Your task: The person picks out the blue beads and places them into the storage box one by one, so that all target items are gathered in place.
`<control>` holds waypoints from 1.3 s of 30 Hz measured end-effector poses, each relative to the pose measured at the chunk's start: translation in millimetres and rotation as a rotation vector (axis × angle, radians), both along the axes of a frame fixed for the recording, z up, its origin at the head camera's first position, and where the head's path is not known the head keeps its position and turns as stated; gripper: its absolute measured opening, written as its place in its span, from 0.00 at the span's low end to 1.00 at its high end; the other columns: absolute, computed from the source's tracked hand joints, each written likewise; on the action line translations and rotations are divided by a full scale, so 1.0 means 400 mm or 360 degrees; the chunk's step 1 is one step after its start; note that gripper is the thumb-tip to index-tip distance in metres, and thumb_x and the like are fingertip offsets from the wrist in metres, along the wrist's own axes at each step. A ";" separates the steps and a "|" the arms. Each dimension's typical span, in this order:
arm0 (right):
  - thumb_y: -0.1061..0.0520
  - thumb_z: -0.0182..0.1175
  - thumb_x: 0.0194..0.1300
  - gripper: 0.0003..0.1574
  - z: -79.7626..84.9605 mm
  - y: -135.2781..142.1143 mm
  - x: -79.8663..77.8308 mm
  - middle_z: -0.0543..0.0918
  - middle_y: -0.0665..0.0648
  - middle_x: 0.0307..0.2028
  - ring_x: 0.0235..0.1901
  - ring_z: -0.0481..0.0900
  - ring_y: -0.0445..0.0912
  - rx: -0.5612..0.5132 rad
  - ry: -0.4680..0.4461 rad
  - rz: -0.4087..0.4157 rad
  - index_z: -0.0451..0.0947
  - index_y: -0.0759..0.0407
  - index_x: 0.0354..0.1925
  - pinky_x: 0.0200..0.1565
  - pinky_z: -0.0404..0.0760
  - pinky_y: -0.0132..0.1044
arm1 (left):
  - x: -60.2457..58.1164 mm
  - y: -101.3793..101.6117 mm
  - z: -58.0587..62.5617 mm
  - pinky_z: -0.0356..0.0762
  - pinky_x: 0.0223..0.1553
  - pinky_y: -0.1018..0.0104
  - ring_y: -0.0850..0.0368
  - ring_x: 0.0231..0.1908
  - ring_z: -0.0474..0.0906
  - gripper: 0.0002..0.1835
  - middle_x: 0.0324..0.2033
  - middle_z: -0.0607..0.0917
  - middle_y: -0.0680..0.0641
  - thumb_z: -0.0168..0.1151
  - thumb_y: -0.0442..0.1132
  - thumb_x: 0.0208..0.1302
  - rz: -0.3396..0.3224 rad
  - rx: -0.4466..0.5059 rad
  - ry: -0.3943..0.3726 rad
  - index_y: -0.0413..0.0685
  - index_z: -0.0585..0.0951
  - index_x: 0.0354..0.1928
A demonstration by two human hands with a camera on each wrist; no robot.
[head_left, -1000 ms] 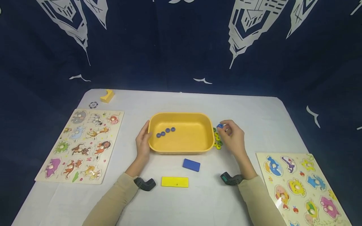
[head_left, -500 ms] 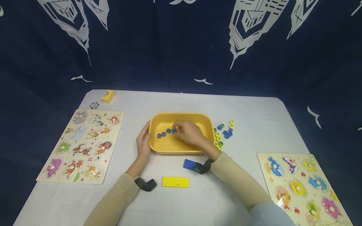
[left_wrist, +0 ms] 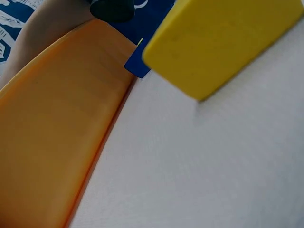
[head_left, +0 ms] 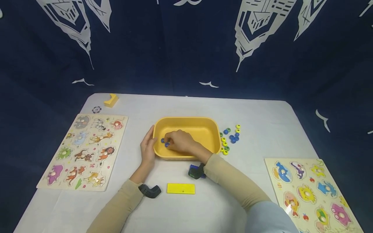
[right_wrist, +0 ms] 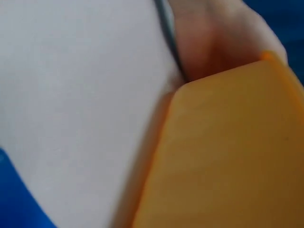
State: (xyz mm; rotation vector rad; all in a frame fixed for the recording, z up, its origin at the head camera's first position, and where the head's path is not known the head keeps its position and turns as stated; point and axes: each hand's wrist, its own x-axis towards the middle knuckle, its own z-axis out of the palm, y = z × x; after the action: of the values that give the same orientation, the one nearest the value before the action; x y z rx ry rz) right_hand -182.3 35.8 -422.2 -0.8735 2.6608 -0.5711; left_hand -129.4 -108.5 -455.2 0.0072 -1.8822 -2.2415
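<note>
A yellow tray [head_left: 195, 136] lies at the middle of the table. My left hand [head_left: 147, 150] grips its left end, with the thumb at the rim; the right wrist view also shows this hand [right_wrist: 223, 38] against the tray wall [right_wrist: 228, 142]. Inside the tray, my right hand [head_left: 180, 141] reaches to the left part, fingers curled and pinching a blue bead [head_left: 167, 145]. Another blue bead [head_left: 163, 140] lies just left of the fingertips. The right hand covers the other beads of the row. Neither wrist view shows the right fingertips.
Several green, yellow and blue beads [head_left: 232, 137] lie right of the tray. In front are a blue block [head_left: 192, 167], partly behind the right wrist camera, and a yellow block [head_left: 181, 188]. Animal puzzle boards flank them at left [head_left: 87, 152] and right [head_left: 309, 191]. A yellow arch block [head_left: 111, 100] stands back left.
My right hand went from the loose beads right of the tray into it with a blue bead, then moved left along the row. The left hand stays at the tray's left end.
</note>
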 end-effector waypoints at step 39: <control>0.55 0.66 0.48 0.15 -0.163 0.539 0.091 0.77 0.49 0.24 0.20 0.66 0.40 -0.0493 0.0713 -0.1186 0.80 0.54 0.38 0.18 0.65 0.27 | 0.003 -0.001 0.004 0.56 0.63 0.76 0.57 0.65 0.54 0.27 0.65 0.59 0.43 0.39 0.27 0.61 0.0002 -0.0052 -0.0005 0.39 0.58 0.64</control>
State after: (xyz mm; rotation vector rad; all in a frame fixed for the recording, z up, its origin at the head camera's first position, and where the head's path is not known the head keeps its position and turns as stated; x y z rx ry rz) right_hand -145.9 251.3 -487.3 -0.0125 3.3532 -1.0771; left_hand -128.4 -109.0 -453.5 0.0063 -1.9197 -2.2109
